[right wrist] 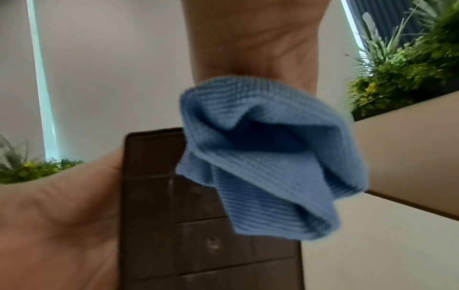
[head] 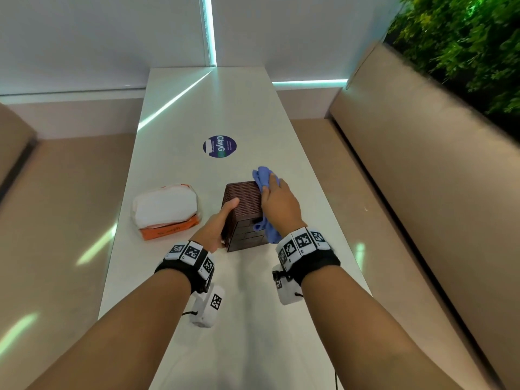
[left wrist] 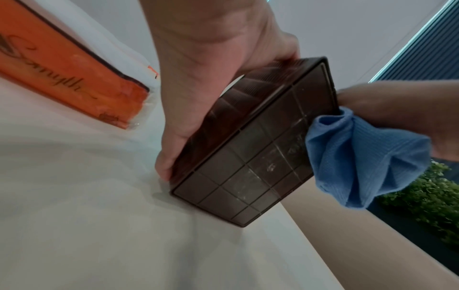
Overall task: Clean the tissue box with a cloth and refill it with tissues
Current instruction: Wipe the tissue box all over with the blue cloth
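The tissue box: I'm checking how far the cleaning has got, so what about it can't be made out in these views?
- Right side of the tissue box: covered in the head view by the right hand and blue cloth.
- Its tissue opening: in no view; the wrist views show only the gridded base.
- Whether tissues are inside: hidden by the closed walls.
- Left hand fingers: behind the box.

A long white table [head: 253,291] carries a brown tissue box [head: 244,205] standing on its side, an orange-and-white tissue pack [head: 164,209] and a round blue sticker [head: 219,146].
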Demonstrator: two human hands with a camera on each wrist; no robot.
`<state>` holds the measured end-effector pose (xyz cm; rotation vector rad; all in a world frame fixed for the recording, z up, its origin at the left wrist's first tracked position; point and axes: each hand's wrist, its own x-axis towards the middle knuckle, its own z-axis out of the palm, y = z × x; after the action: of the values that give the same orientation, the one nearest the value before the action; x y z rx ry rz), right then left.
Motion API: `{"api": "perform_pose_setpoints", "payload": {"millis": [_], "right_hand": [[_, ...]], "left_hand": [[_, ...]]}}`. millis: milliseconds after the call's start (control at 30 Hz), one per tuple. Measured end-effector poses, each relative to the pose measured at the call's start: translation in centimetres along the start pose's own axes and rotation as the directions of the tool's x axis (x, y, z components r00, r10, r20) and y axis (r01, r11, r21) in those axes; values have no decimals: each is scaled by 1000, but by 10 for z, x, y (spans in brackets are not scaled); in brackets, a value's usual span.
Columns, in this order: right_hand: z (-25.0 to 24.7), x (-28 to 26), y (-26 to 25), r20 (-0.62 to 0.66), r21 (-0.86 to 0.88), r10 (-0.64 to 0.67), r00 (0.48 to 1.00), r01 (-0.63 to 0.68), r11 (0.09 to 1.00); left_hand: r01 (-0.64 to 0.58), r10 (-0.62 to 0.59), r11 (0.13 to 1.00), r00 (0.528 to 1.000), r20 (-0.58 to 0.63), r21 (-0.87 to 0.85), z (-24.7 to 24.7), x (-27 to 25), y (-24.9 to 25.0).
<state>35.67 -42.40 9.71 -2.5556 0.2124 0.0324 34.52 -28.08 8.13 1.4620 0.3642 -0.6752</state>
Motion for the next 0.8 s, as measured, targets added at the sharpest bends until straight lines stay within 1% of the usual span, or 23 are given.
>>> {"api": "perform_pose_setpoints", "payload": {"millis": [67, 100, 167, 200, 267, 300, 333, 400, 467, 567, 633, 700, 733, 800], "right_hand": [[-10, 1, 6, 25, 141, 50, 998, -53, 989], [-14, 0, 8, 64, 214, 70, 996, -82, 973], [-19, 0, 15, 144, 379, 81, 986, -131, 916], [-20, -1, 20, 188, 463, 94, 978, -173, 869], [-17, -3, 27, 296, 658, 85, 951, -267, 704], [-15, -5, 30, 331, 724, 67, 941, -299, 622], [-12, -6, 33, 352, 753, 54, 934, -317, 577], [-4, -7, 37, 372, 747, 54, 927, -333, 575], [1, -10, 35, 378, 722, 81, 922, -348, 597], [8, -17, 34, 365, 682, 70, 928, -318, 658], [11, -20, 39, 365, 673, 95, 926, -333, 661], [10, -19, 43, 364, 652, 142, 920, -361, 667], [8, -17, 44, 349, 634, 185, 919, -377, 675], [5, -14, 46, 289, 610, 313, 905, -426, 668]], "left_hand": [[-6, 6, 1000, 1000, 10, -15, -1, 0, -3], [-6, 6, 1000, 1000, 15, -19, -2, 1, -4], [-4, 5, 1000, 999, 34, -20, -4, 1, -6], [0, 2, 1000, 999, 52, -27, -6, 0, -7], [14, -10, 999, 996, 85, -37, -13, 1, -10], [30, -24, 998, 995, 98, -59, -16, 2, -13], [45, -34, 994, 992, 118, -97, -18, 2, -14], [50, -12, 975, 985, 175, -215, -21, 1, -15], [19, 62, 947, 968, 241, -320, -23, 2, -13], [-17, 159, 918, 931, 328, -397, -30, 3, -13], [-21, 195, 906, 908, 370, -424, -30, 4, -15], [-15, 217, 889, 895, 391, -458, -29, 3, -15], [-6, 220, 875, 896, 386, -484, -29, 3, -14], [-5, 203, 847, 927, 315, -532, -32, 5, -11]]}}
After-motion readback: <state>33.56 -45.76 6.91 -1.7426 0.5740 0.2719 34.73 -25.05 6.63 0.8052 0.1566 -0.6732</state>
